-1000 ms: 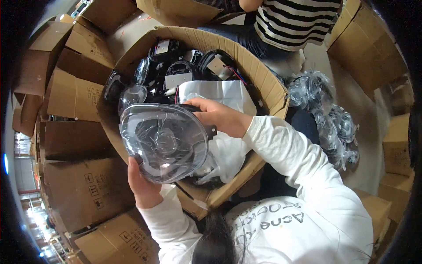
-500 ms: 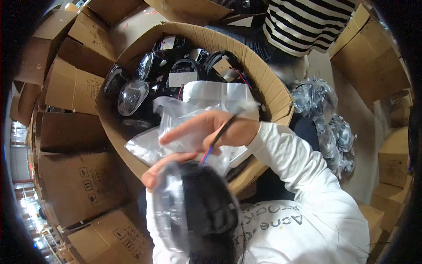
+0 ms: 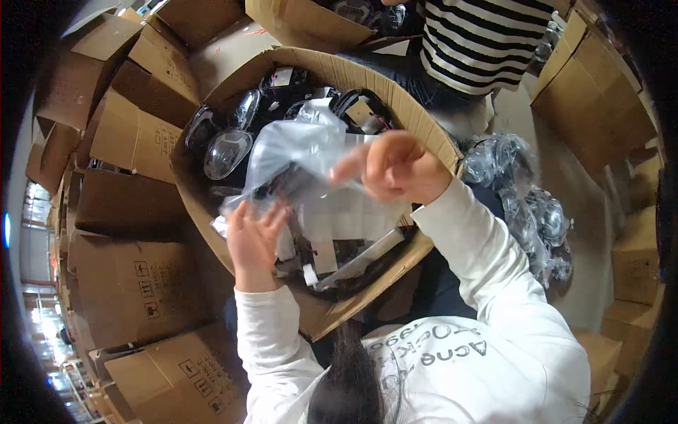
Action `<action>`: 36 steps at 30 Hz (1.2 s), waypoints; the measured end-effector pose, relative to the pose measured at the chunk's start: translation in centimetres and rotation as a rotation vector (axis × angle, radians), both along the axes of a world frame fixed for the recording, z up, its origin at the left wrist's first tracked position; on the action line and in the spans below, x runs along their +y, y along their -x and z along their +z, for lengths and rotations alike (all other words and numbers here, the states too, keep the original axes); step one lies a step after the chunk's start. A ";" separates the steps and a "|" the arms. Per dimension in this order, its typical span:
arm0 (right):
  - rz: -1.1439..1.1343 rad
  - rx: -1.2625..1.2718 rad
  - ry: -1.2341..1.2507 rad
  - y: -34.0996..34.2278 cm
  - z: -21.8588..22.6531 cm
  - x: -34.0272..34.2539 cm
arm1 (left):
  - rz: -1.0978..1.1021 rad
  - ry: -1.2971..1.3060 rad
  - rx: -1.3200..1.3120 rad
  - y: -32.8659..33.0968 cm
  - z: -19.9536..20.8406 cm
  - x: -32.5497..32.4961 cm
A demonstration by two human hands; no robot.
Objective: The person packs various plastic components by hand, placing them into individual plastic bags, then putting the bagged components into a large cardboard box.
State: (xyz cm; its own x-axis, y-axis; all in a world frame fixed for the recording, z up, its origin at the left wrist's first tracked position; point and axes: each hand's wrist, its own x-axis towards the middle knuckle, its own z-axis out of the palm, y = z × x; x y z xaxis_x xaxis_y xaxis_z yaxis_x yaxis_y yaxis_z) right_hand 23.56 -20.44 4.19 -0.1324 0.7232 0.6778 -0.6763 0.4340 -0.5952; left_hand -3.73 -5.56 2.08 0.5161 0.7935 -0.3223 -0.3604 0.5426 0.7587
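My left hand [image 3: 256, 237] is over the near left of a large cardboard box [image 3: 424, 106], its fingers spread at the edge of a clear plastic bag [image 3: 282, 145]. My right hand [image 3: 406, 169] hovers at the bag's right side, index finger stretched out and the others loosely curled; nothing shows in it. Both hands are partly blurred. Something dark shows through the bag, but its outline is unclear. Around it in the box lie several black lamp units with clear lenses, among them a lamp [image 3: 228, 153] and one with a metal plate [image 3: 364, 113].
Lamps wrapped in clear plastic [image 3: 505, 169] are heaped on the floor to the right. Cardboard cartons [image 3: 141, 275] are stacked along the left, others [image 3: 593, 99] on the right. A person in a striped top [image 3: 480, 46] is beyond the box, beside another open carton [image 3: 304, 21].
The lamp with red and blue wires, held close to me in my left hand, has left that spot. My left hand has moved forward to the bag; my right has shifted right and up.
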 end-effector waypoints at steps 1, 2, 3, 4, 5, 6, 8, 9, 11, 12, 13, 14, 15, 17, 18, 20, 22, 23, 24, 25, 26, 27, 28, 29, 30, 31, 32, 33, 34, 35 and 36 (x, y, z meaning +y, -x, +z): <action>-0.058 0.057 0.031 0.2 0.7 -0.3 | 0.155 -0.211 0.112 0.6 0.2 0.1; -0.174 0.063 -0.009 0.2 1.6 -0.6 | 0.305 -0.515 0.222 0.9 0.4 0.4; -0.168 0.062 -0.014 0.7 2.4 -0.9 | 0.345 -0.797 0.365 1.4 1.7 -0.4; -0.354 0.106 0.069 1.5 2.9 -1.5 | 0.420 -1.092 0.401 1.6 1.6 -1.0; -0.541 0.150 0.153 1.9 3.2 -1.8 | 0.494 -1.386 0.434 1.8 1.5 -1.8; -0.579 -0.075 0.112 0.8 3.2 -2.4 | 0.479 -1.542 0.439 1.4 2.4 -3.4; -0.496 -0.195 0.207 1.9 4.1 -3.3 | 0.435 -2.018 0.504 1.9 3.9 -4.9; -0.403 -0.312 0.302 3.0 4.8 -3.9 | 0.441 -2.019 0.503 2.1 4.8 -5.8; -0.364 -0.380 0.161 5.8 3.6 -2.8 | 0.273 -2.159 0.478 1.0 5.4 -7.9; -0.314 -0.491 0.183 7.1 3.5 -2.9 | 0.202 -2.189 0.521 1.1 5.4 -8.6; -0.262 -0.600 0.204 7.9 3.4 -2.9 | 0.129 -2.216 0.566 1.0 5.3 -9.0; -0.257 -0.599 0.205 8.1 3.3 -2.8 | 0.047 -2.190 0.629 0.8 5.1 -9.2; -0.287 -0.642 0.258 7.9 3.1 -2.9 | 0.039 -2.185 0.614 0.4 5.3 -9.1; -0.322 -0.684 0.325 7.3 2.8 -2.9 | -0.119 -2.048 0.641 -0.4 5.8 -8.7; -0.311 -0.734 0.307 7.0 3.0 -2.3 | -0.212 -1.857 0.553 -0.7 5.1 -8.4; -0.376 -0.918 0.323 6.6 4.0 -1.7 | -0.269 -1.753 0.600 -0.5 4.7 -8.2; -0.532 -0.929 0.368 4.3 2.7 -1.0 | -0.310 -1.539 0.587 -1.8 5.0 -8.5; -0.684 -0.934 0.399 3.0 1.8 -0.4 | -0.312 -1.534 0.585 -1.7 5.3 -8.5; -0.827 -0.892 0.523 1.2 0.6 0.1 | -0.362 -1.336 0.432 -1.5 5.4 -8.7; -0.966 -0.844 0.643 -0.2 -1.0 0.9 | -0.402 -1.136 0.288 -1.4 5.6 -8.6; -0.970 -0.848 0.652 -1.0 -3.0 1.6 | -0.533 -1.308 0.225 -1.8 5.7 -7.7; -1.019 -0.850 0.680 -1.3 -4.8 2.6 | -0.673 -1.501 0.123 -2.1 6.0 -7.1; -1.072 -0.853 0.712 -1.5 -5.2 3.3 | -0.740 -1.521 0.030 -2.6 5.8 -7.0; -1.067 -0.857 0.712 -1.3 -5.6 3.6 | -0.805 -1.540 -0.065 -3.0 5.6 -7.1; -1.072 -0.988 0.749 0.1 -4.7 4.2 | -0.854 -1.525 -0.098 -2.6 5.3 -6.8; -1.091 -1.125 0.796 0.5 -4.0 4.3 | -0.855 -1.519 -0.105 -2.3 4.5 -6.7; -1.002 -1.248 0.916 0.2 -3.8 4.6 | -0.691 -1.231 -0.107 -1.7 3.7 -6.7; -1.004 -1.251 0.923 -0.2 -4.1 4.5 | -0.530 -0.942 -0.108 -1.4 3.4 -6.9; -0.814 -0.948 0.927 -0.7 -4.6 4.3 | -0.382 -0.685 -0.176 -1.3 3.1 -7.3; -0.625 -0.648 0.911 -1.0 -5.1 4.2 | -0.195 -0.701 -0.159 -2.0 2.7 -7.1; -0.429 -0.224 0.846 -0.1 -5.6 3.6 | -0.142 -0.804 -0.036 -2.1 1.6 -6.4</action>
State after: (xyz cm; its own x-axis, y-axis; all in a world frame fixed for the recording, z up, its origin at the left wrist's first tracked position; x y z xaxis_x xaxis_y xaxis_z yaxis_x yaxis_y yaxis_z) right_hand 23.67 -16.87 -1.45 0.1931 0.9764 -0.0966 -0.3933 -0.0132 -0.9193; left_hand -1.58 -11.99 3.71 0.6282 0.7017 0.3361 -0.3606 -0.1203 0.9249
